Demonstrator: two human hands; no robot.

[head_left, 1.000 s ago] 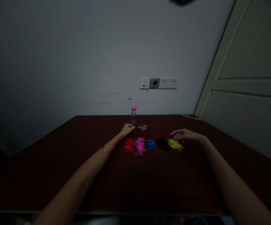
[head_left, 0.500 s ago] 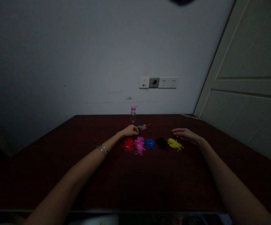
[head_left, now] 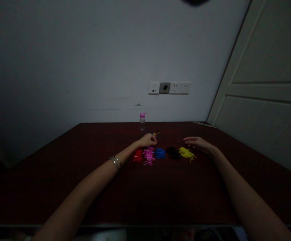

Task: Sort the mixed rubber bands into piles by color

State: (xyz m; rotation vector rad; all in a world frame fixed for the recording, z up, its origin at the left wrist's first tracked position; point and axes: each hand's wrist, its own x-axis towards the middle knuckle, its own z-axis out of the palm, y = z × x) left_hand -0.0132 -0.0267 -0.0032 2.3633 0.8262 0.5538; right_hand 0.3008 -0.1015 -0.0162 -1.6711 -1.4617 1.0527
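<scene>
My left hand (head_left: 147, 140) is closed in a pinch just behind the pink rubber bands (head_left: 149, 155); what its fingertips hold, if anything, I cannot make out. Partly covered by that hand, a small mixed heap of coloured rubber bands (head_left: 155, 133) lies behind it. My right hand (head_left: 197, 144) rests with fingers stretched out, behind the yellow rubber bands (head_left: 187, 153) and holding nothing. In the same row are red rubber bands (head_left: 137, 156), blue rubber bands (head_left: 160, 153) and a dark pile of black bands (head_left: 173, 153).
A clear bottle with a pink cap (head_left: 142, 122) stands at the back of the dark red-brown table (head_left: 145, 190). Behind it rises a pale wall with a row of sockets (head_left: 170, 88). A white panelled door (head_left: 266, 100) is on the right.
My left hand has moved right, from behind the red and pink piles to in front of the mixed heap, now covering part of it. My right hand keeps its place.
</scene>
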